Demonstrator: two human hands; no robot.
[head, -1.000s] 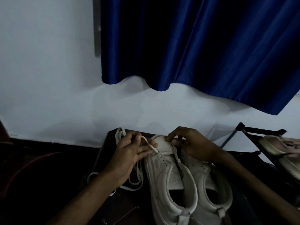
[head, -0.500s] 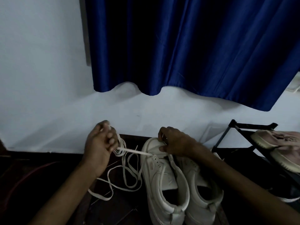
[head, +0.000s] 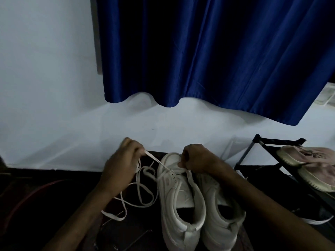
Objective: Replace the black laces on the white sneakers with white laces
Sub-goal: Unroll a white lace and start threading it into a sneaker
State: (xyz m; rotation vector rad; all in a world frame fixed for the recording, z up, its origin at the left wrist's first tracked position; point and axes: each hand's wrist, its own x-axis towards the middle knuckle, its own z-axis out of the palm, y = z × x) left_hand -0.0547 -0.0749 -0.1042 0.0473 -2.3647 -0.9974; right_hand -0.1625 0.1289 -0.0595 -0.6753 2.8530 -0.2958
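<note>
Pinching white lace (head: 155, 160) taut, left fingers (head: 139, 151) closed; right fingers (head: 183, 163) gripping sneaker (head: 179, 194) toe.

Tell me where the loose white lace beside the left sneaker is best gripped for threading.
Probably near its free tip, from above. The white lace lies in slack loops on the dark floor, left of the left sneaker, so the end lifts clear without dragging the tangle.

Head view — close, angled down, seemingly toward the wall.
</note>
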